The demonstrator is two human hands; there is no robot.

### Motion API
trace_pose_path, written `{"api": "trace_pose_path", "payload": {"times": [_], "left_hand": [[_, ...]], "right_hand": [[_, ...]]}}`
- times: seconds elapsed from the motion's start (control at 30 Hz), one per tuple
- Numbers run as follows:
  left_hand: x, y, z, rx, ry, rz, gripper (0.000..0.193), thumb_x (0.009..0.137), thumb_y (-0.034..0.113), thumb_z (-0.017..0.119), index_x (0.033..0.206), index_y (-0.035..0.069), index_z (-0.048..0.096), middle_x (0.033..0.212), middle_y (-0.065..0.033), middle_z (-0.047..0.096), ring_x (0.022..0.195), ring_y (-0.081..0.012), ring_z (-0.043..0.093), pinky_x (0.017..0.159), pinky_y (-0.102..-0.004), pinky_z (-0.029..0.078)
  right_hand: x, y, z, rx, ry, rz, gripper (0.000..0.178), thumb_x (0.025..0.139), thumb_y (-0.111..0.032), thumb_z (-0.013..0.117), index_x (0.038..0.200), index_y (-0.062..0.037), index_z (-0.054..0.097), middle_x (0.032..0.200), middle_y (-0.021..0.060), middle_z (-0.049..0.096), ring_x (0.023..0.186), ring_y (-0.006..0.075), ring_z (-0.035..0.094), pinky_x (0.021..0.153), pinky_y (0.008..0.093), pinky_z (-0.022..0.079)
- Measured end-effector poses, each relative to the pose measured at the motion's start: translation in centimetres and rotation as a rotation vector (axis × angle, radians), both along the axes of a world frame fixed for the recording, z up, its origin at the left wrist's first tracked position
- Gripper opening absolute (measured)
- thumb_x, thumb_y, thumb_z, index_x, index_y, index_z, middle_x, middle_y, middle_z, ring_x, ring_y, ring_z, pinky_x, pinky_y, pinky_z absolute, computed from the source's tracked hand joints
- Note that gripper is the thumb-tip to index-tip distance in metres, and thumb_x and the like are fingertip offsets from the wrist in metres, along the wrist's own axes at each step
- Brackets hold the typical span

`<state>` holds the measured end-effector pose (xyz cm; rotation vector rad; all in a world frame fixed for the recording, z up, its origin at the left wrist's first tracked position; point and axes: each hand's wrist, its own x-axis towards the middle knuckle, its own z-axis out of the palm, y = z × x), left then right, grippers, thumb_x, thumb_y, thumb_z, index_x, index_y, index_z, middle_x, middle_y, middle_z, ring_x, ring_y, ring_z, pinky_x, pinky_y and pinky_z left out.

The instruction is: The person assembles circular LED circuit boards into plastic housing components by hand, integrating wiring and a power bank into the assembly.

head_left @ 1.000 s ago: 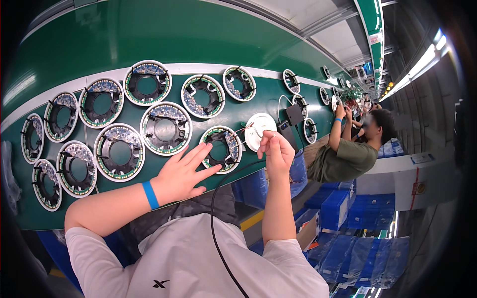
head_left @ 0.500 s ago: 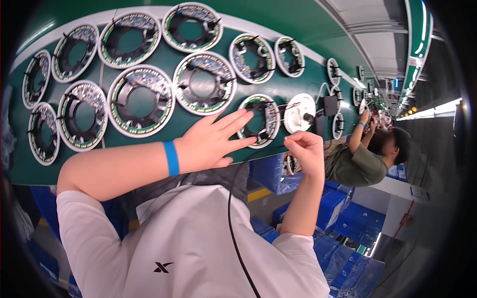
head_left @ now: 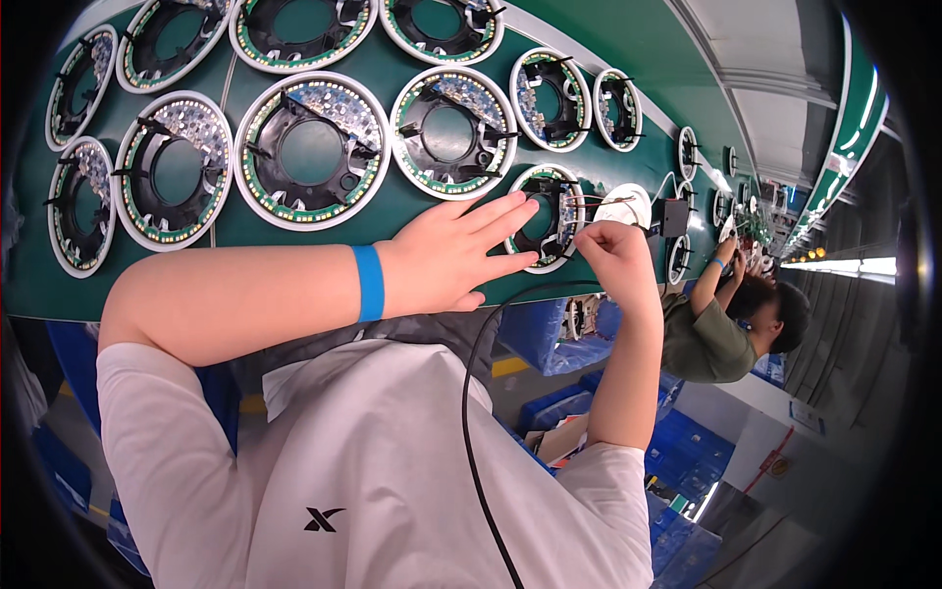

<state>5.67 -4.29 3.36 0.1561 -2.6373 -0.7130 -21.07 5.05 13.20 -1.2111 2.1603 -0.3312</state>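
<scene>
A round lamp unit point(head_left: 568, 204), a white-rimmed ring with a circuit board and small LEDs, lies on the green bench before me. My left hand point(head_left: 446, 253) rests with spread fingers, its fingertips on the ring's near-left part. Thin wires point(head_left: 589, 202) run from that unit to a white round cover point(head_left: 628, 199) just right of it. My right hand point(head_left: 616, 253) is closed in a pinch beside the wires, in front of the cover. Whatever its fingers hold is hidden.
Several similar ring units point(head_left: 312, 150) stand in two rows along the green bench point(head_left: 235, 74). A small black box point(head_left: 674, 218) is right of the cover. A black cable point(head_left: 468, 393) hangs across my front. Blue bins point(head_left: 538, 339) are below the edge. Another person point(head_left: 721, 329) works farther right.
My right hand has moved up beside the wires and now partly covers the white cover; its fingers are curled tighter. My left hand stays on the ring. The whole view has shifted slightly.
</scene>
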Motion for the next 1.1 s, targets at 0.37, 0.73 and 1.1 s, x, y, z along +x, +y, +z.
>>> {"api": "trace_pose_path", "payload": {"times": [0.37,0.73,1.1], "left_hand": [[-0.3,0.4,-0.9,0.036,0.051,0.010,0.078,0.082,0.043,0.082,0.152,0.027,0.054,0.170,-0.0162,0.029,0.158,-0.0323,0.029,0.119,-0.0441,0.037],[-0.3,0.6,-1.4,-0.039,0.024,0.033,0.076,0.085,0.048,0.078,0.154,0.030,0.053,0.170,-0.0165,0.029,0.158,-0.0314,0.028,0.120,-0.0456,0.035],[-0.7,0.0,0.3,-0.012,-0.004,-0.013,0.077,0.079,0.043,0.085,0.149,0.027,0.057,0.170,-0.0168,0.031,0.158,-0.0325,0.028,0.119,-0.0456,0.036]], "right_hand": [[0.8,-2.1,-0.7,0.064,0.193,0.109,0.010,0.082,-0.005,0.070,0.083,0.0045,0.072,0.066,0.0069,0.066,0.060,0.0119,0.060,0.059,0.0294,0.048],[2.3,-2.3,-1.3,0.029,0.307,0.217,0.009,0.085,-0.004,0.069,0.082,0.0043,0.069,0.065,0.0153,0.068,0.057,0.0229,0.068,0.058,0.0349,0.052],[-0.3,-2.9,0.1,0.219,0.040,-0.015,0.023,0.087,-0.018,0.083,0.080,0.0000,0.071,0.063,0.0035,0.065,0.050,0.0117,0.058,0.047,0.0298,0.046]]}}
